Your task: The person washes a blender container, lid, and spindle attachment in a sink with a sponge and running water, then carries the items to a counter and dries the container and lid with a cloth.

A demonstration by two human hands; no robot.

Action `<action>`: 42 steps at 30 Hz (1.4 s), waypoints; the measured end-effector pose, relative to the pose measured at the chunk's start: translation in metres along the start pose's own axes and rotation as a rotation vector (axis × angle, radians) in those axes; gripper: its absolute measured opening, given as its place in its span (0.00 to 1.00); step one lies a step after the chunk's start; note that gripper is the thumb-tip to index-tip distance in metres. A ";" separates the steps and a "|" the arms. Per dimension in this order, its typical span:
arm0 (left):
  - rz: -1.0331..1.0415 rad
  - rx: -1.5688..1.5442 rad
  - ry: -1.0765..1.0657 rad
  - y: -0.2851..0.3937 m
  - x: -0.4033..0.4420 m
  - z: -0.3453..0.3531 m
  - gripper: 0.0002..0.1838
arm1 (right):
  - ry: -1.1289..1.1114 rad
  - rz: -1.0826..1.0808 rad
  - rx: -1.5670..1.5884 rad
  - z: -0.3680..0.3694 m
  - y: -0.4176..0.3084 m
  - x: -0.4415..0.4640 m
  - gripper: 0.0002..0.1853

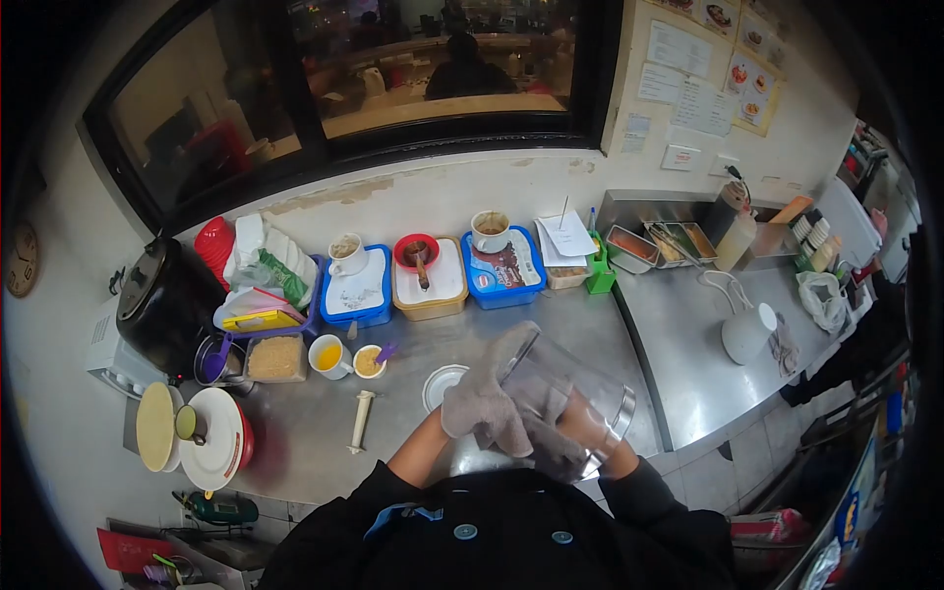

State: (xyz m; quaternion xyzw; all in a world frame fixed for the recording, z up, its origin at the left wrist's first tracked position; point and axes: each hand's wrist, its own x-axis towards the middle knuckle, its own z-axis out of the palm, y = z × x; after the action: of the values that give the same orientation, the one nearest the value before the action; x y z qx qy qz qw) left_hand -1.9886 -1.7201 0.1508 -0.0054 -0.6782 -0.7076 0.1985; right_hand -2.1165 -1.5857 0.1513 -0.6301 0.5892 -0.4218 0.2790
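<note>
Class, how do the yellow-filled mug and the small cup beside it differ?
The mug is larger than the small cup. The mug's contents look deep yellow, the small cup's paler. A purple spoon rests in the small cup, none in the mug. Both stand on the counter.

black long-sleeved top (511, 541), two round blue-grey buttons (465, 532) across front, light blue strip (401, 517) on left side, black sleeves (639, 492) ending at forearms
</note>
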 end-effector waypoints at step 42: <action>0.096 -0.687 0.352 -0.009 -0.003 -0.032 0.37 | 0.653 -0.094 0.300 -0.048 -0.002 -0.060 0.25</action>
State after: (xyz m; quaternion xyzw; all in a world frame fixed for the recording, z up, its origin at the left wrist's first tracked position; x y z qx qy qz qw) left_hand -1.9797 -1.7496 0.1383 0.0181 -0.3561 -0.8735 0.3315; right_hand -2.1536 -1.5195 0.1642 -0.4403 0.5492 -0.6951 0.1459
